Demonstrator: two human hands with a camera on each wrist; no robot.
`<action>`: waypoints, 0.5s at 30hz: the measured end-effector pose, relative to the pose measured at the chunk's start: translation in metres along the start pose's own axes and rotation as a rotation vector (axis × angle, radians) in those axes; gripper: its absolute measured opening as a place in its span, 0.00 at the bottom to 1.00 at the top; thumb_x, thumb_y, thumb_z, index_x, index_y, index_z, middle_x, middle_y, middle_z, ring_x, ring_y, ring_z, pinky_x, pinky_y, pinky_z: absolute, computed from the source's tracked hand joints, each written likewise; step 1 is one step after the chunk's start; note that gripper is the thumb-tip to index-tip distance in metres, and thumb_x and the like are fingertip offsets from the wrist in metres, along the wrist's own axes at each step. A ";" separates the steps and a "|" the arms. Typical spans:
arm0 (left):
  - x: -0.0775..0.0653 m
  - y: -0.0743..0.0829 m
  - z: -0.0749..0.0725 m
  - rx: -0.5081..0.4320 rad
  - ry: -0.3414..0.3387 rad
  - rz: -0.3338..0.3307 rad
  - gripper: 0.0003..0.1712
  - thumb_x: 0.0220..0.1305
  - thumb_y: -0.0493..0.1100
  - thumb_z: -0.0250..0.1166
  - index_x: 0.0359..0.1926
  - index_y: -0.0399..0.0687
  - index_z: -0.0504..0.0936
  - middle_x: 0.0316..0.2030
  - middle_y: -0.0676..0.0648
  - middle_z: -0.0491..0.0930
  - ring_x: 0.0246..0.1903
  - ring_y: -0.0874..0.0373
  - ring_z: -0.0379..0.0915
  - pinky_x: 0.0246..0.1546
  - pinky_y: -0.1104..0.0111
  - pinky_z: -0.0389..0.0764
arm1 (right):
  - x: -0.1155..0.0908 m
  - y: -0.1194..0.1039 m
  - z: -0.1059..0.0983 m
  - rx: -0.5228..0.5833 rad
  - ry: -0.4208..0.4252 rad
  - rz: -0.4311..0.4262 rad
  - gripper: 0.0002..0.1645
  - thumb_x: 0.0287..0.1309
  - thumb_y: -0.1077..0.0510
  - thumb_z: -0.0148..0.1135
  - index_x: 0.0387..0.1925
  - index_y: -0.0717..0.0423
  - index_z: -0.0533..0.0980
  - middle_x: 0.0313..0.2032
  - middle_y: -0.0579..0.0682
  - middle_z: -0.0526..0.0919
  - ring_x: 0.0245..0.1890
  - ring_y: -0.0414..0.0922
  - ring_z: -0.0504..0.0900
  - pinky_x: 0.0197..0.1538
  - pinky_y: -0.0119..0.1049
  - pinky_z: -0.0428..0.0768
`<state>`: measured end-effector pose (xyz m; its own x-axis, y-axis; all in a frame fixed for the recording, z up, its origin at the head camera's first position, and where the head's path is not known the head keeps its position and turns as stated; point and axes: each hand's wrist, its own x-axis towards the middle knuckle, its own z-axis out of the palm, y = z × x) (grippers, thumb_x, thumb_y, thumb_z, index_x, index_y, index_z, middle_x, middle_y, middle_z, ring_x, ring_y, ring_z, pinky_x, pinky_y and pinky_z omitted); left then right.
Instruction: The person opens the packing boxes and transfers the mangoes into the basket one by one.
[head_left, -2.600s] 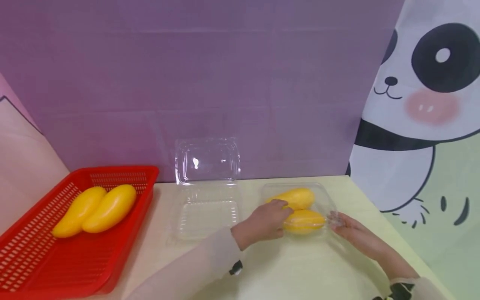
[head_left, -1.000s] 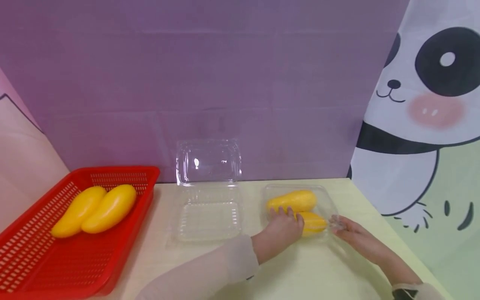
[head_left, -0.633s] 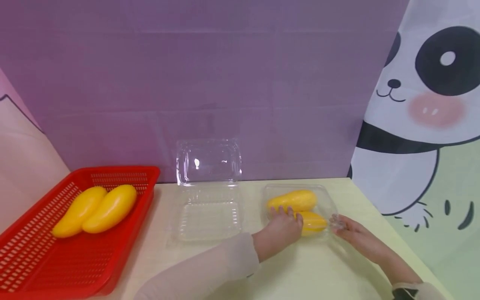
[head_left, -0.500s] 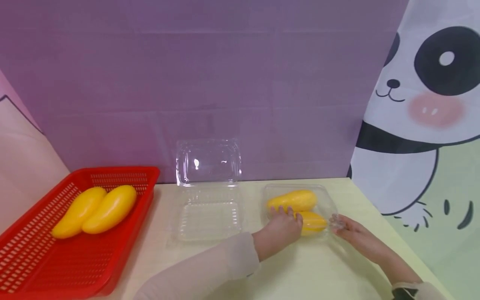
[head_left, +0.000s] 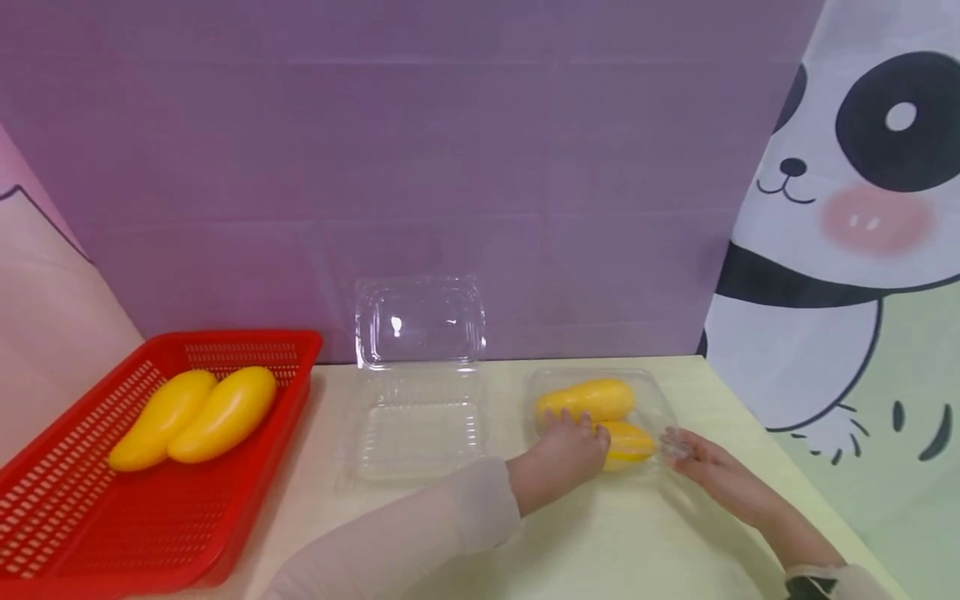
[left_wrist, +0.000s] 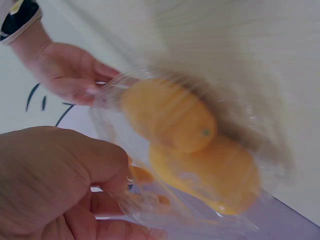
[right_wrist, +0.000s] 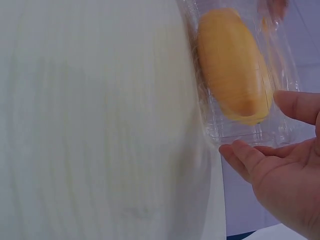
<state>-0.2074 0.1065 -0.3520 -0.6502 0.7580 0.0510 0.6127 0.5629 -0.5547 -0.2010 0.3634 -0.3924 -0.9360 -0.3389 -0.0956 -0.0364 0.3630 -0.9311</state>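
Observation:
A clear plastic clamshell box (head_left: 657, 400) with its lid down lies at the right of the table, two yellow mangoes (head_left: 628, 442) inside. My left hand (head_left: 562, 462) is at its front left, fingers spread over the lid. Thumb and fingers hold the box edge in the left wrist view, where a mango end (left_wrist: 172, 117) shows through blurred plastic. At the box's right end my right hand (head_left: 720, 479) pinches the edge. The right wrist view has that thumb (right_wrist: 297, 105) above the rim and the fingers (right_wrist: 245, 155) below.
Left of the hands stands a second clear clamshell box (head_left: 420, 442), its lid (head_left: 420, 325) raised against the purple backdrop (head_left: 420, 167). A red basket (head_left: 225, 533) with two mangoes (head_left: 225, 417) sits at the far left. The table's right edge runs past my right forearm.
Since the earliest frame, my left hand has shifted right and toward me along the box, now covering part of the front mango. My right hand has kept its place. Recent frames barely differ.

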 end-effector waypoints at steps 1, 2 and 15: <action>0.001 -0.001 -0.001 -0.007 0.016 0.000 0.19 0.70 0.44 0.51 0.60 0.56 0.73 0.48 0.53 0.80 0.43 0.58 0.78 0.41 0.60 0.82 | 0.000 0.000 0.000 -0.007 0.007 -0.004 0.41 0.67 0.60 0.47 0.66 0.81 0.38 0.67 0.78 0.39 0.48 0.15 0.63 0.50 0.16 0.65; 0.001 -0.001 -0.002 -0.010 0.028 0.000 0.18 0.70 0.44 0.52 0.59 0.56 0.74 0.47 0.53 0.80 0.41 0.58 0.78 0.40 0.60 0.82 | -0.001 -0.001 0.000 -0.021 0.018 -0.006 0.41 0.67 0.60 0.48 0.66 0.81 0.39 0.67 0.77 0.40 0.48 0.15 0.63 0.50 0.16 0.65; 0.001 -0.007 -0.001 -0.112 -0.067 0.005 0.22 0.71 0.42 0.50 0.65 0.57 0.69 0.59 0.52 0.73 0.49 0.55 0.76 0.43 0.63 0.81 | 0.000 -0.002 0.005 -0.081 0.055 0.041 0.43 0.67 0.57 0.49 0.66 0.81 0.40 0.68 0.76 0.40 0.66 0.66 0.43 0.49 0.15 0.64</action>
<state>-0.2113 0.1035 -0.3471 -0.6735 0.7391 -0.0091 0.6597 0.5955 -0.4584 -0.1991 0.3586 -0.3919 -0.9550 -0.2752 -0.1110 -0.0242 0.4452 -0.8951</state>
